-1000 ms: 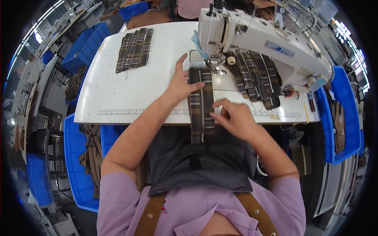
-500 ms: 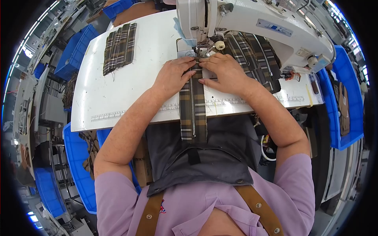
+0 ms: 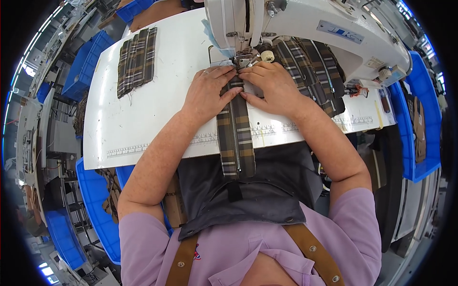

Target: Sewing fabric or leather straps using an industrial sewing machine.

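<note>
A brown plaid fabric strip with a metal zipper (image 3: 234, 138) runs from under the presser foot of a white sewing machine (image 3: 305, 19), and its near end hangs over the table's front edge. My left hand (image 3: 208, 90) holds the strip's left side close to the needle, fingertips pressed on the cloth and thumb lower down. On the other side, my right hand (image 3: 273, 88) grips the right edge, its fingertips almost meeting those of the left. Both hands are closed on the cloth. Fingers partly hide the strip's far end and the presser foot.
A stack of plaid zipper pieces (image 3: 312, 71) lies under the machine arm. More plaid pieces (image 3: 137, 62) rest on the left of the white table (image 3: 157, 114), which has a ruler scale (image 3: 205, 139) along its front. Blue bins (image 3: 98, 205) flank the table.
The view has shifted slightly, so the table appears a little lower and further left. Both hands remain on the strip near the needle, thumbs now closer together.
</note>
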Demonstrator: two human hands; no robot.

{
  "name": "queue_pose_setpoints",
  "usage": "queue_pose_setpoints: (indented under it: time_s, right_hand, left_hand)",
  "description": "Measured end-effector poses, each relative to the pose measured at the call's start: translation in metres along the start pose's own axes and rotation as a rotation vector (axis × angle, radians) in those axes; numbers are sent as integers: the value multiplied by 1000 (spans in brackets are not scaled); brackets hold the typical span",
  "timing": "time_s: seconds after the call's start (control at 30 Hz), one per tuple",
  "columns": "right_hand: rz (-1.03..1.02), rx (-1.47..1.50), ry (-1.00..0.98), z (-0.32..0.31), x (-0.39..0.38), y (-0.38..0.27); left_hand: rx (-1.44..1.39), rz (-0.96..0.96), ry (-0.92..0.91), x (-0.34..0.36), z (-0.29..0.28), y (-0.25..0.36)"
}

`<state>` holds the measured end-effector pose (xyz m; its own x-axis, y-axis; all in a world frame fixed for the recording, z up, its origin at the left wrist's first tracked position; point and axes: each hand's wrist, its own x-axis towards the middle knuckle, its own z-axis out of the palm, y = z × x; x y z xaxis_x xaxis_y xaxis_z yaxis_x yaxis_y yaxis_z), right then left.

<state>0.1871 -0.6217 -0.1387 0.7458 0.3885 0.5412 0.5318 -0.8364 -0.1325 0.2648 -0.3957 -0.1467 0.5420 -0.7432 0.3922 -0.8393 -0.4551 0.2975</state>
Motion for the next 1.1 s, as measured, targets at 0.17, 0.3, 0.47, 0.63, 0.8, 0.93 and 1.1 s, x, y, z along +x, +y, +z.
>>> queue_pose_setpoints:
  time_s: [0.17,0.3,0.47,0.63,0.8,0.93,1.1]
  right_hand:
    - [7,-5,9,-3,-1,-1]
    - [-4,-23,18,-2,-1,-2]
    - [10,-35,1,-2,-1,-5]
    - [10,-42,15,-1,-2,-4]
    - [8,-43,21,-1,-1,-5]
    - [2,-38,25,0,-1,-4]
    - [11,-40,14,-2,1,-6]
  left_hand:
    - [7,-7,-27,3,-2,3]
    - [67,46,-16,2,-1,1]
    - [-35,14,-27,0,-2,3]
    - [-59,23,-9,-1,-1,4]
    - [-80,17,-2,-2,-2,5]
    - [-104,19,4,-2,-3,6]
    - [-107,19,18,-4,-2,4]
